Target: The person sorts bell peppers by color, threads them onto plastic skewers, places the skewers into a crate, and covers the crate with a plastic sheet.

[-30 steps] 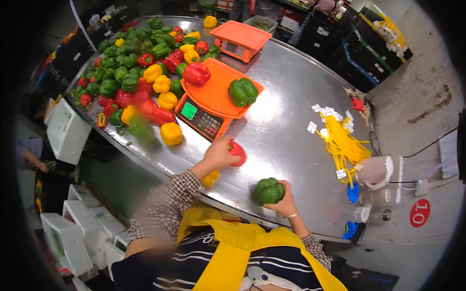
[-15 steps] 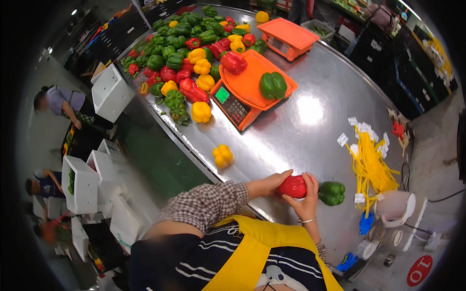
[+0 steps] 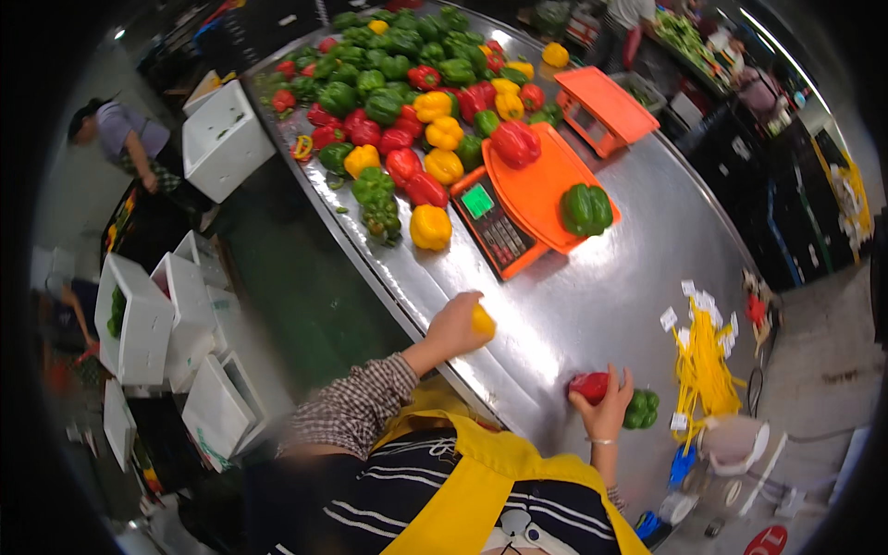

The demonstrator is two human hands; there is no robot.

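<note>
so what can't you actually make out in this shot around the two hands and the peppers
- Yellow pepper: mostly covered by the left hand; its full shape is hidden.
- Red pepper: partly behind the right hand; how the fingers grip it is unclear.
- Green pepper: whether it touches the red one is hidden by the hand.
- Scale display: too small to read.
- Bottom edge: the forearms are covered by the apron.
</note>
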